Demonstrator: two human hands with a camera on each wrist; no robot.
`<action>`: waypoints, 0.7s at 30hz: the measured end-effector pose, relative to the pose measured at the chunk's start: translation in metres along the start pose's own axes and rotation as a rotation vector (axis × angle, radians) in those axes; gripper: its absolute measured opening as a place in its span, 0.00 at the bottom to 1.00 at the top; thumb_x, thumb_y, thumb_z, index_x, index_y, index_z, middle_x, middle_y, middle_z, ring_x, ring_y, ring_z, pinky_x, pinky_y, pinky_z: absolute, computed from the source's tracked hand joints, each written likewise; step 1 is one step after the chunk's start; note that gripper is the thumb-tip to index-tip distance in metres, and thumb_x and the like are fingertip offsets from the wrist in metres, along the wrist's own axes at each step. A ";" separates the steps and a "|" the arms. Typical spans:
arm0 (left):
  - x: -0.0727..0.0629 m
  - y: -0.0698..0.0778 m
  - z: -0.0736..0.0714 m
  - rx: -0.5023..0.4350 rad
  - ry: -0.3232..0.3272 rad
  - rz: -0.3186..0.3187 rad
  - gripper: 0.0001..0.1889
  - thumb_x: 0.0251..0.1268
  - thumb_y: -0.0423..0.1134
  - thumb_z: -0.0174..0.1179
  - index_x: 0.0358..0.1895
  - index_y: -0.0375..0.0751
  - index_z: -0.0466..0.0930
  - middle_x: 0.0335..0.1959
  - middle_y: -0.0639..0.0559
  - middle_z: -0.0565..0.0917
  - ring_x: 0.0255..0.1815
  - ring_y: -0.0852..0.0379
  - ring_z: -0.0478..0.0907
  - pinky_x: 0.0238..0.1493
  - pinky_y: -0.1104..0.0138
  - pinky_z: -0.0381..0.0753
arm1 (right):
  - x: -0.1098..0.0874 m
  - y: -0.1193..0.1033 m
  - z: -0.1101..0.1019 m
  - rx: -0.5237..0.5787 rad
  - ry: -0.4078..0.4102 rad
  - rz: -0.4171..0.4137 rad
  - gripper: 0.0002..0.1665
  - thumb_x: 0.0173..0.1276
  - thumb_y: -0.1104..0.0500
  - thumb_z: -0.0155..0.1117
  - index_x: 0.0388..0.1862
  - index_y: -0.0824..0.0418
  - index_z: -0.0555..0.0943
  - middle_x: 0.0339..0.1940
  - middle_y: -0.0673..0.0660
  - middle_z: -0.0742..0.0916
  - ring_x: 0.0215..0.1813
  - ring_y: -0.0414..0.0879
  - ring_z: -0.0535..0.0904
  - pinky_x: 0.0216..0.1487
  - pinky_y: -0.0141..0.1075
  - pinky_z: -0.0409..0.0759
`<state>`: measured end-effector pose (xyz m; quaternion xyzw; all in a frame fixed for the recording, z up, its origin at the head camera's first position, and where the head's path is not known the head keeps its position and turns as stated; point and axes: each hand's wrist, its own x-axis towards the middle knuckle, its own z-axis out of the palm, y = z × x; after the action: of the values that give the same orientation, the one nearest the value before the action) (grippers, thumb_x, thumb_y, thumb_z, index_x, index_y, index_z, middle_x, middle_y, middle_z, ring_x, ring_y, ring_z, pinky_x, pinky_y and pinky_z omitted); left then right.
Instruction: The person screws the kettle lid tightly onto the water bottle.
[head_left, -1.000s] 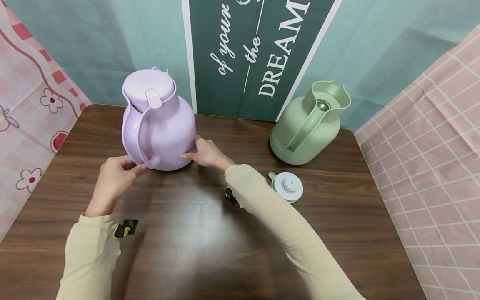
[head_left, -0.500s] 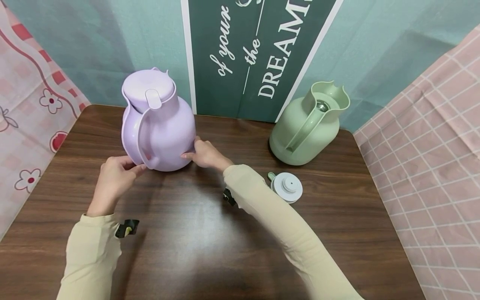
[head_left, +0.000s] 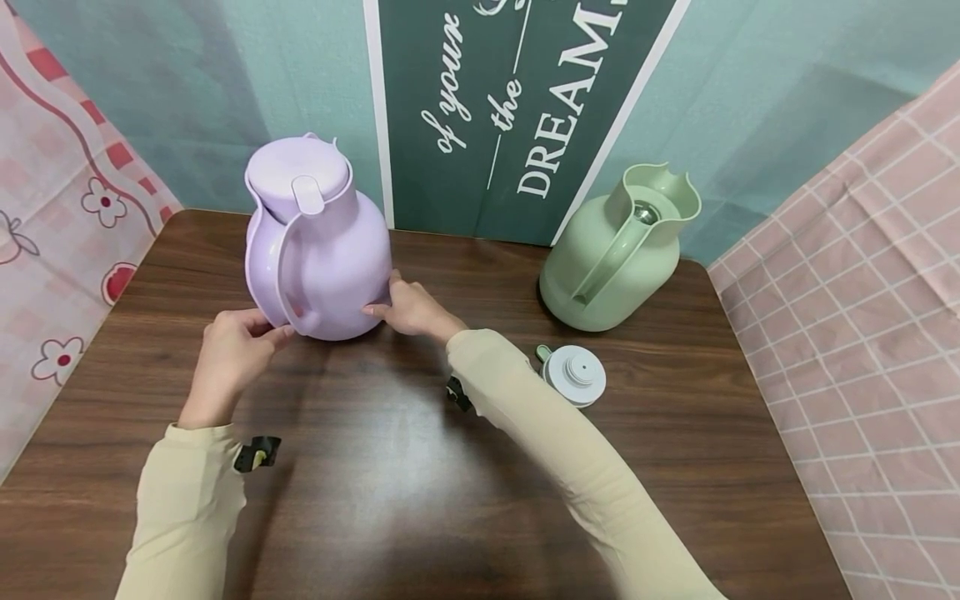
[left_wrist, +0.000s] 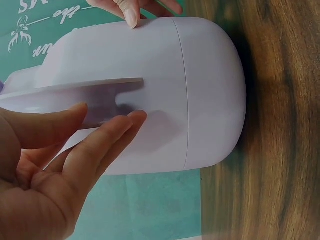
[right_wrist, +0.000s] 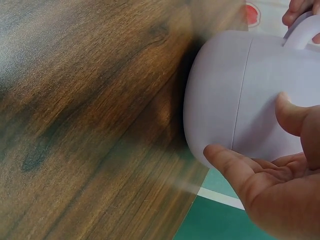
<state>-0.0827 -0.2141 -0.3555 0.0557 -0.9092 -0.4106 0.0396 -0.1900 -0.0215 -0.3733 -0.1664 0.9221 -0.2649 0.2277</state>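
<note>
A lilac vacuum jug stands upright at the back left, its lid on. My left hand pinches the lower part of its handle, thumb on one side and fingers on the other, as the left wrist view shows. With spread, nearly straight fingers, my right hand touches the side of the jug low down. In the right wrist view its thumb lies on the jug's wall and a finger reaches near the base.
A green vacuum jug without its stopper stands at the back right. In front of it, a white stopper with a green tab lies on the wooden table. Behind is a cloth wall with a dark lettered panel.
</note>
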 end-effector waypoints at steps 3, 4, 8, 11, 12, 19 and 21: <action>0.000 0.000 0.001 0.004 0.008 0.003 0.10 0.58 0.33 0.57 0.38 0.27 0.81 0.32 0.36 0.81 0.33 0.48 0.71 0.30 0.63 0.67 | 0.000 0.000 0.000 0.002 0.003 -0.002 0.49 0.65 0.44 0.55 0.71 0.68 0.45 0.65 0.62 0.69 0.64 0.46 0.65 0.60 0.35 0.64; 0.000 0.000 0.001 0.005 0.009 0.003 0.10 0.58 0.33 0.57 0.38 0.27 0.81 0.32 0.36 0.82 0.33 0.48 0.71 0.30 0.63 0.67 | 0.001 0.001 0.000 0.004 0.004 -0.005 0.49 0.65 0.44 0.55 0.71 0.68 0.46 0.65 0.62 0.69 0.64 0.46 0.65 0.60 0.36 0.64; -0.001 0.000 0.001 0.009 0.015 0.000 0.10 0.59 0.33 0.57 0.37 0.28 0.82 0.31 0.37 0.82 0.32 0.49 0.71 0.29 0.64 0.67 | 0.001 0.002 0.000 0.012 0.008 -0.015 0.47 0.65 0.44 0.56 0.71 0.68 0.48 0.64 0.62 0.70 0.63 0.46 0.66 0.59 0.36 0.65; -0.001 -0.001 0.002 0.013 0.024 0.001 0.10 0.58 0.33 0.58 0.37 0.28 0.82 0.32 0.36 0.82 0.33 0.48 0.71 0.30 0.63 0.67 | 0.001 0.002 0.000 0.011 0.009 -0.015 0.48 0.64 0.44 0.56 0.71 0.68 0.48 0.64 0.63 0.70 0.63 0.46 0.66 0.59 0.36 0.65; -0.001 -0.001 0.002 0.014 0.027 0.002 0.10 0.58 0.33 0.58 0.37 0.28 0.82 0.32 0.36 0.82 0.33 0.47 0.72 0.31 0.62 0.67 | 0.001 0.002 0.000 0.011 0.009 -0.015 0.48 0.64 0.43 0.56 0.71 0.68 0.48 0.65 0.63 0.69 0.63 0.46 0.66 0.59 0.36 0.65; -0.001 -0.003 0.004 0.032 0.057 0.009 0.10 0.57 0.34 0.59 0.37 0.29 0.82 0.31 0.37 0.83 0.33 0.48 0.72 0.31 0.62 0.66 | 0.000 0.005 0.001 0.039 0.025 -0.024 0.45 0.63 0.43 0.58 0.69 0.66 0.54 0.63 0.61 0.71 0.63 0.46 0.66 0.59 0.36 0.66; -0.001 -0.004 0.005 0.033 0.062 0.017 0.10 0.57 0.35 0.59 0.36 0.29 0.82 0.30 0.37 0.83 0.31 0.49 0.72 0.30 0.62 0.66 | 0.000 0.005 0.000 0.049 0.031 -0.032 0.44 0.63 0.43 0.59 0.68 0.66 0.56 0.62 0.61 0.72 0.62 0.46 0.67 0.58 0.36 0.66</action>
<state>-0.0822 -0.2130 -0.3615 0.0616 -0.9147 -0.3933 0.0703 -0.1908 -0.0173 -0.3768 -0.1712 0.9160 -0.2935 0.2133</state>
